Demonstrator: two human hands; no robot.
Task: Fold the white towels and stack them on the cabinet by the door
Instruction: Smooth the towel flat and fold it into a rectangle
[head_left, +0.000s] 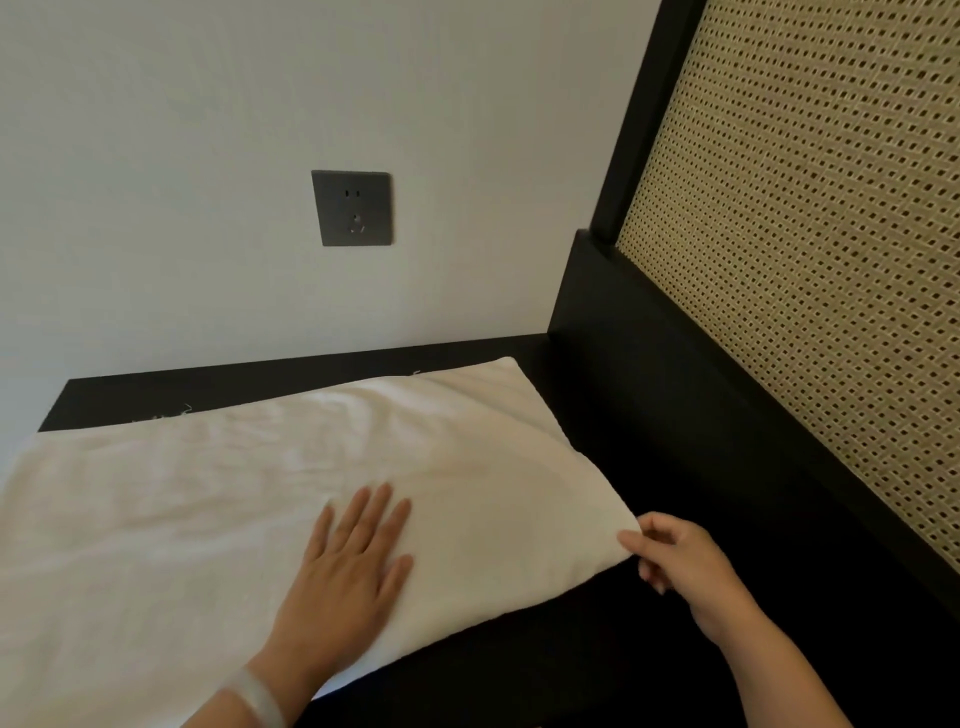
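Observation:
A white towel (218, 499) lies spread flat on the black cabinet top (649, 571), reaching from the left edge of view to a corner near the right. My left hand (353, 577) presses flat on the towel near its front edge, fingers straight; a pale bangle sits on that wrist. My right hand (675, 553) pinches the towel's near right corner between thumb and fingers, at the edge of the fabric.
A white wall with a grey power socket (352, 208) rises behind the cabinet. To the right stands a black-framed woven cane panel (810, 260). A bare strip of black top shows along the back and right of the towel.

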